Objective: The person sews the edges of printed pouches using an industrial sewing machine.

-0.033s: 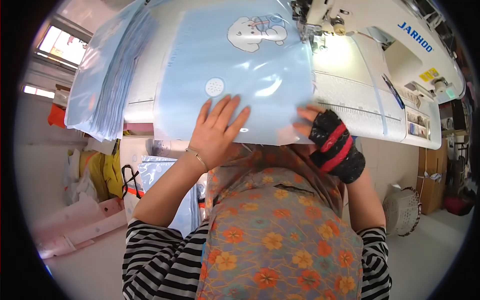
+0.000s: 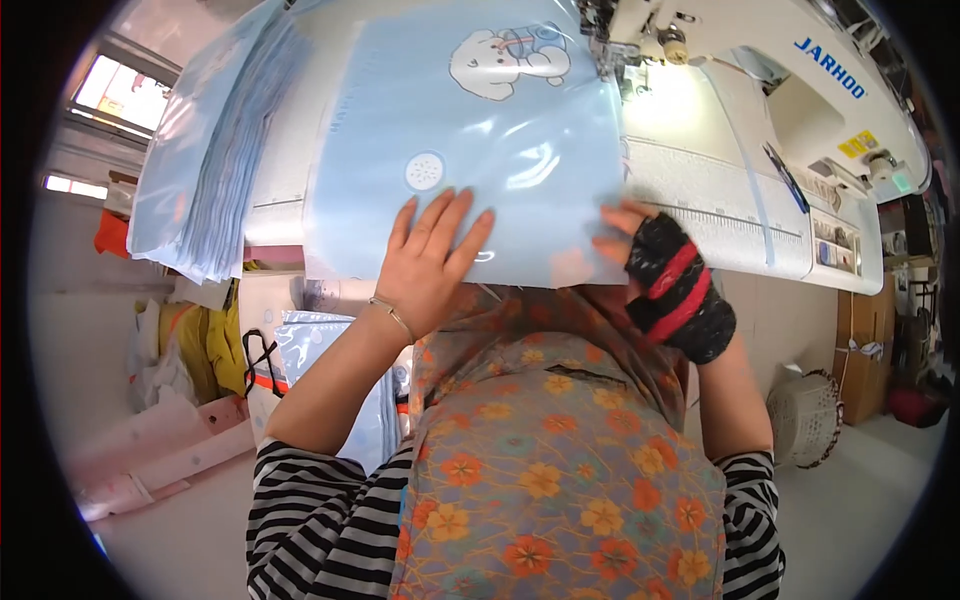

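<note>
A light-blue glossy plastic sheet [image 2: 470, 130] with a white cartoon dog lies across the sewing table, its right edge beside the presser foot of the sewing machine [image 2: 780, 60]. My left hand [image 2: 432, 245] rests flat on its near part, fingers spread, just below a round white spot. At the near right edge, my right hand [image 2: 670, 285], in a fingerless black-and-red glove, grips the sheet. Its fingertips are on top, and a skin-coloured patch shows through the plastic, apparently the thumb underneath.
To the left hangs a thick stack of similar blue sheets [image 2: 205, 160]. Tweezers [image 2: 787, 180] lie right of the machine's lit needle area, near a small parts tray [image 2: 836, 245]. Below the table are more blue sheets [image 2: 375, 420], yellow bags [image 2: 215, 340] and a white basket [image 2: 805, 420].
The sheet has shifted slightly left, with my left hand still flat on it. My right hand has moved a little to the right at the sheet's edge.
</note>
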A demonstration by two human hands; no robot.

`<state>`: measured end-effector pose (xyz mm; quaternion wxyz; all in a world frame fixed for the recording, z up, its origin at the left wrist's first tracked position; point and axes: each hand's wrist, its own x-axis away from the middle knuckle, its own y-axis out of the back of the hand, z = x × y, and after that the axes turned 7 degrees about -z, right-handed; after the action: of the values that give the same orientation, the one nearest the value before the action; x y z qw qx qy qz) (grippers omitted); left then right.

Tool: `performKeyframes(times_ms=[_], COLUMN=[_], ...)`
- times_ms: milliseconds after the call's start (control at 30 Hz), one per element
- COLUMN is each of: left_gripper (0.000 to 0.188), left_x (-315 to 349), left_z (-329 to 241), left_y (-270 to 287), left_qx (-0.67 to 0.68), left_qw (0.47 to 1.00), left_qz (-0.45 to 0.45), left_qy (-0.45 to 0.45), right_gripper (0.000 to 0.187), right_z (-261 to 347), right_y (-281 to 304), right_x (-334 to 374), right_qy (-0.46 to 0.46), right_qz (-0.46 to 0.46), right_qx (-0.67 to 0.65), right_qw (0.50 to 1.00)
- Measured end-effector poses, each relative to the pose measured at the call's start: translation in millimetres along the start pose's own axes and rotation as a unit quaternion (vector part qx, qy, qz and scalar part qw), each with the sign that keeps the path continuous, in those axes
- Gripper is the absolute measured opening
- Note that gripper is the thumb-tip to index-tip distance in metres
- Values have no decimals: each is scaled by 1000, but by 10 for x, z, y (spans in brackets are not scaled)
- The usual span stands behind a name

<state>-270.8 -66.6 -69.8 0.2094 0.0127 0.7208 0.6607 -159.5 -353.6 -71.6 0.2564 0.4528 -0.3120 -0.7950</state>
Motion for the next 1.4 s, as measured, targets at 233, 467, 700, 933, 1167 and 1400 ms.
performKeyframes(times_ms=[233, 467, 700, 933, 1167, 1400], left_gripper=[65, 54, 45, 46, 39, 39], left_x=[13, 38, 326, 382, 115, -198], left_z=[-61, -64, 336, 479, 630, 872], left_y=[-174, -198, 3, 119, 184, 199], left_qx=[-69, -50, -80, -81, -110, -88], left_qw=[992, 987, 973, 979, 979, 983], left_qz=[-110, -155, -215, -186, -173, -158], left_qy=[12, -2, 34, 28, 12, 7], right_gripper=[59, 48, 38, 40, 50, 60], right_z=[-110, -116, -37, 55, -96, -127], right_y=[45, -45, -127, -116, -94, -74], right_x=[19, -52, -14, -47, -170, -375], right_qy=[-13, 56, 97, 61, 24, -31], right_qz=[27, -25, -47, -34, -3, 24], right_qx=[148, 81, 79, 68, 92, 83], right_qw=[989, 995, 991, 995, 995, 996])
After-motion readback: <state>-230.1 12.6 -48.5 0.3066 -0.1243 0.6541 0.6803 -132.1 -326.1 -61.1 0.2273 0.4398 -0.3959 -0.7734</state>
